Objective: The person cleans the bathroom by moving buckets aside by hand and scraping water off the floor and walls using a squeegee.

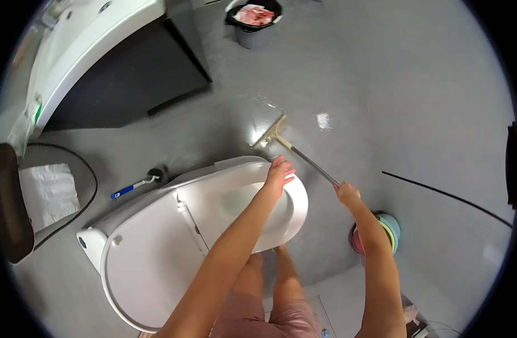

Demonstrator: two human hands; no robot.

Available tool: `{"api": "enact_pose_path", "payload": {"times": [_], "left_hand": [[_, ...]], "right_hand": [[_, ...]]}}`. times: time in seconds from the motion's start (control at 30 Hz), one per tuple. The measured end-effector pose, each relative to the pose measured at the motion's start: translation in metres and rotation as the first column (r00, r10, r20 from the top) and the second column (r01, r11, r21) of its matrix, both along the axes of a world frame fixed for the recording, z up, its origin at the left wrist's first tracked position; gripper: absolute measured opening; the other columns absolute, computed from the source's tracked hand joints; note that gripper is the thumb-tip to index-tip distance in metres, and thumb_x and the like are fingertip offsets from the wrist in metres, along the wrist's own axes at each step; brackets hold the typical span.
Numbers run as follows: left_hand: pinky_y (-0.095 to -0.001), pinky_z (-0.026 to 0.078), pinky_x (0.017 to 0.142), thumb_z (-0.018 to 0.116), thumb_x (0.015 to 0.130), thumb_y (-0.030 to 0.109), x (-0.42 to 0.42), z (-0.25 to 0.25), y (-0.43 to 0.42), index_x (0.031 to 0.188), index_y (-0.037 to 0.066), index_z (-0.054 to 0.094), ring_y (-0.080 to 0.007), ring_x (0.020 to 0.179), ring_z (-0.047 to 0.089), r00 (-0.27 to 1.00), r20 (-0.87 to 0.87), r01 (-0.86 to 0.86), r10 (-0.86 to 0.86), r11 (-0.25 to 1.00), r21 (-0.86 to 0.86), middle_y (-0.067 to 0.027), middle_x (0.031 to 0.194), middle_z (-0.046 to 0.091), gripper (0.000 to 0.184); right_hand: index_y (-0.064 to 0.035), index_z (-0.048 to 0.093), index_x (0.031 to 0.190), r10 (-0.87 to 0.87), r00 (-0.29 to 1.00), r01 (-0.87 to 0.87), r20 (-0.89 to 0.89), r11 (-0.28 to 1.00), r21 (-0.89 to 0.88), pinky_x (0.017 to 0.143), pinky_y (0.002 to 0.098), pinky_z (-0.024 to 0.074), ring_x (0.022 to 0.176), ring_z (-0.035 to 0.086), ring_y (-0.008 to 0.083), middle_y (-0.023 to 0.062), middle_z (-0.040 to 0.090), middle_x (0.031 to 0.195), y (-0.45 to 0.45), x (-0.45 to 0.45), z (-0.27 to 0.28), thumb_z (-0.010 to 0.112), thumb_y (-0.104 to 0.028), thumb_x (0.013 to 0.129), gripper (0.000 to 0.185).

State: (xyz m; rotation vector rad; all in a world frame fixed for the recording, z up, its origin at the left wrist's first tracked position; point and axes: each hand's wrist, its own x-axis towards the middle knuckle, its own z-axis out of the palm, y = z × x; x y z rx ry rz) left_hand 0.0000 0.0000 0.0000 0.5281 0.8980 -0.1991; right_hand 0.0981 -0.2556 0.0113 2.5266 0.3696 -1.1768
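Note:
A floor squeegee (275, 133) has its pale head on the wet grey floor, beyond the front of the toilet. My right hand (347, 194) is closed around the upper end of its metal handle (314, 164). Over the rim of the white toilet (299, 205) is my left hand (278, 176), fingers apart and holding nothing. Whether it rests on the rim or hovers above it, I cannot tell. The toilet's lid (148, 265) and seat are raised toward the tank side, and the bowl is exposed.
A dark vanity with a white basin (106, 36) stands at upper left. A lined trash bin (253, 38) is at the top. A blue-handled brush (131, 188) lies beside the toilet. Stacked basins (390, 231) sit by the right wall, where a black cable (444, 197) runs.

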Motion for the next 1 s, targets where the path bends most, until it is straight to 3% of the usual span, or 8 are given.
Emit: {"api": "enact_pose_path", "payload": {"times": [0.1,0.17,0.23,0.33,0.47,0.67,0.83,1.0], "left_hand": [[-0.0404,0.044,0.084,0.053,0.080,0.018,0.016,0.018,-0.030,0.125,0.013,0.032,-0.0274,0.102,0.051,0.996,0.008,0.086,-0.087,0.996,0.005,-0.0113,0.118,0.043,0.050],[-0.0400,0.044,0.084,0.051,0.081,0.016,0.017,0.027,-0.059,0.124,0.011,0.033,-0.0266,0.101,0.051,0.987,0.023,0.161,-0.160,0.986,-0.043,-0.0117,0.116,0.046,0.047],[-0.0390,0.044,0.083,0.048,0.082,0.016,0.015,0.042,-0.076,0.124,0.010,0.034,-0.0260,0.101,0.051,0.981,0.009,0.192,-0.192,0.980,-0.048,-0.0118,0.114,0.047,0.044],[-0.0401,0.043,0.083,0.045,0.083,0.021,0.008,0.037,-0.088,0.123,0.011,0.035,-0.0245,0.099,0.052,0.972,-0.001,0.237,-0.237,0.971,-0.032,-0.0110,0.117,0.047,0.042],[-0.0399,0.043,0.082,0.046,0.083,0.021,0.010,0.042,-0.076,0.121,0.012,0.038,-0.0249,0.099,0.052,0.974,-0.052,0.218,-0.219,0.976,-0.020,-0.0099,0.114,0.049,0.040],[-0.0375,0.042,0.083,0.050,0.082,0.020,0.039,0.040,-0.030,0.117,0.012,0.043,-0.0249,0.101,0.051,0.993,-0.036,0.115,-0.112,0.989,0.098,-0.0105,0.112,0.052,0.037],[-0.0361,0.042,0.082,0.048,0.083,0.023,0.070,0.037,0.042,0.116,0.013,0.045,-0.0228,0.100,0.050,1.000,-0.029,0.006,-0.001,0.986,0.167,-0.0081,0.110,0.052,0.034],[-0.0318,0.041,0.080,0.045,0.085,0.021,0.104,0.034,0.107,0.121,0.011,0.041,-0.0155,0.096,0.051,0.985,-0.123,-0.084,0.124,0.954,0.288,-0.0047,0.110,0.052,0.038]], "right_hand": [[-0.0042,0.050,0.105,-0.011,1.000,0.011,-0.006,0.999,-0.031,0.077,0.0420,0.0465,0.090,0.058,0.0345,0.0172,0.059,0.096,-0.086,-0.040,0.003,0.033,-0.040,0.090,0.042],[-0.0060,0.054,0.103,0.350,0.933,-0.352,-0.081,0.936,-0.008,0.073,0.0430,0.0477,0.087,0.059,0.0341,0.0180,0.059,0.094,-0.147,-0.079,0.042,0.035,-0.036,0.090,0.037],[-0.0081,0.059,0.093,0.100,0.994,-0.102,-0.050,0.994,-0.036,0.064,0.0436,0.0503,0.078,0.062,0.0315,0.0148,0.060,0.089,-0.217,-0.120,0.039,0.043,-0.020,0.084,0.022],[-0.0074,0.061,0.091,0.066,0.987,-0.081,-0.146,0.992,-0.101,0.064,0.0426,0.0504,0.075,0.062,0.0323,0.0166,0.061,0.083,-0.221,-0.130,0.097,0.044,-0.024,0.084,0.025],[-0.0047,0.059,0.091,-0.114,0.993,0.115,0.020,0.991,-0.069,0.067,0.0439,0.0487,0.078,0.060,0.0353,0.0194,0.061,0.081,-0.177,-0.113,0.139,0.040,-0.033,0.086,0.035],[-0.0006,0.058,0.086,-0.124,0.990,0.104,0.065,0.962,0.254,0.071,0.0446,0.0451,0.081,0.057,0.0380,0.0204,0.060,0.084,-0.010,0.000,0.086,0.038,-0.039,0.088,0.043],[0.0014,0.058,0.080,-0.104,0.980,-0.043,0.172,0.727,0.685,0.069,0.0480,0.0437,0.082,0.055,0.0418,0.0248,0.058,0.085,0.190,0.092,-0.012,0.042,-0.041,0.087,0.045],[0.0016,0.059,0.086,-0.103,0.989,-0.006,0.108,0.694,0.720,0.073,0.0456,0.0449,0.086,0.055,0.0395,0.0244,0.058,0.088,0.360,0.164,-0.009,0.044,-0.033,0.086,0.038]]}}
